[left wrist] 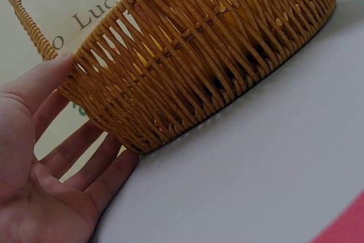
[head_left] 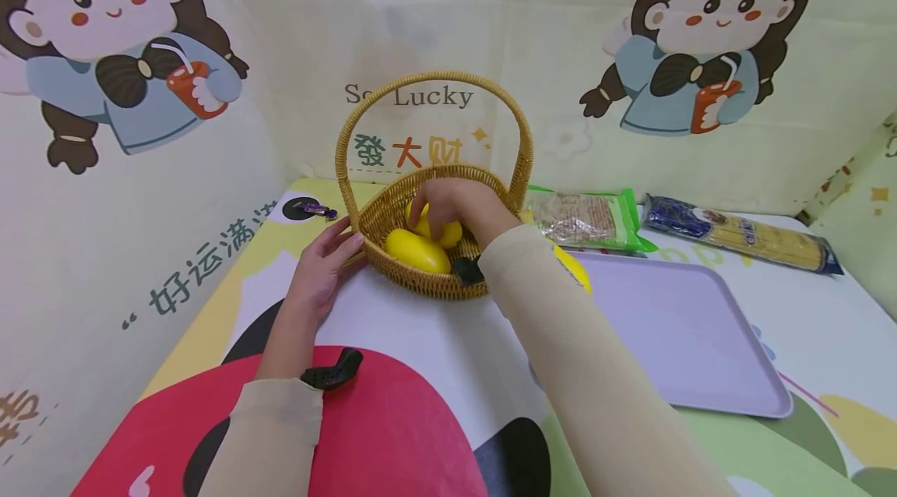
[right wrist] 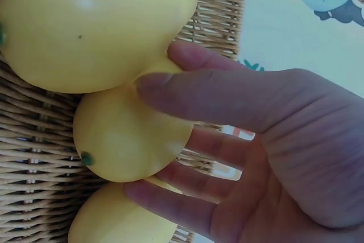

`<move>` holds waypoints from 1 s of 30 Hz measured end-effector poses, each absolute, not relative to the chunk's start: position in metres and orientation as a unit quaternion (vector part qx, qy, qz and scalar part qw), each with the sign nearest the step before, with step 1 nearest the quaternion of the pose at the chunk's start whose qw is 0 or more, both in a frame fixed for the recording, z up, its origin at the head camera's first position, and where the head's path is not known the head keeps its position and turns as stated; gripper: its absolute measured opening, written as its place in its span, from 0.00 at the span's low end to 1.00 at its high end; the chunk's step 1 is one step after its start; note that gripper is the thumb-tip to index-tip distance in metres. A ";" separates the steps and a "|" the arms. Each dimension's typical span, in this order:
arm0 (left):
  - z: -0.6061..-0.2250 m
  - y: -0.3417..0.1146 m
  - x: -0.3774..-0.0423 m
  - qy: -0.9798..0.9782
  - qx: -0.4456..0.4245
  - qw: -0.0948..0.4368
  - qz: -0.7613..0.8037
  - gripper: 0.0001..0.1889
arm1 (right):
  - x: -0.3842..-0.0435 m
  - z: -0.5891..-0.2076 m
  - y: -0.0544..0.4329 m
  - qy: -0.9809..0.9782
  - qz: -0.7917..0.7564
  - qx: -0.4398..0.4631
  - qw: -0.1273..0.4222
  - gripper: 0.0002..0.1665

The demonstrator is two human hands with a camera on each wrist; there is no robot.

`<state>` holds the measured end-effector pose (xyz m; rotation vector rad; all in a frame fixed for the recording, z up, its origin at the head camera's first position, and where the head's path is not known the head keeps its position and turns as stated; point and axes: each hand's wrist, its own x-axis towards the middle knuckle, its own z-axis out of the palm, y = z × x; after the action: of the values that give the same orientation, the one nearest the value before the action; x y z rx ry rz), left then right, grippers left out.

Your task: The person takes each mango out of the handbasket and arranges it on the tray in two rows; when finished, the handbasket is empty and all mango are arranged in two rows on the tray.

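Note:
A round wicker basket [head_left: 434, 288] with a tall hoop handle holds smooth yellow mangoes. One mango [head_left: 418, 251] lies at the front left inside it. My right hand [head_left: 455, 205] reaches in from above and grips another mango [right wrist: 128, 135], thumb on one side and fingers on the other. In the right wrist view, a larger-looking mango [right wrist: 96, 27] touches it above and a third mango [right wrist: 122, 220] lies below. My left hand [head_left: 325, 267] rests against the basket's left side, thumb at the rim and fingers extended along the outer wall [left wrist: 187, 66].
A lilac tray [head_left: 673, 333] lies right of the basket, with a yellow object [head_left: 575, 267] partly hidden by my right sleeve. Behind are a green-edged packet [head_left: 582, 218] and a long noodle packet [head_left: 743, 234]. A small purple wrapper [head_left: 315, 209] lies at the back left.

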<state>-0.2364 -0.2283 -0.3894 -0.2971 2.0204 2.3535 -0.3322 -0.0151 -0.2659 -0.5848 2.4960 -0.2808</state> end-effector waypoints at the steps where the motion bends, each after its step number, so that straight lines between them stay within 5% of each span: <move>1: -0.390 -0.228 -0.236 0.648 -0.095 0.012 0.756 0.33 | -0.332 -0.266 -0.016 0.930 -0.101 -0.218 0.277 0.32; 30: -0.389 -0.228 -0.234 0.654 -0.100 0.012 0.750 0.33 | -0.328 -0.247 0.001 0.926 -0.130 -0.291 0.201 0.33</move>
<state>-0.2339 -0.2281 -0.3892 -0.3106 2.0391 2.3368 -0.3275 0.0015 -0.2469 -0.8137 2.5871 -0.3618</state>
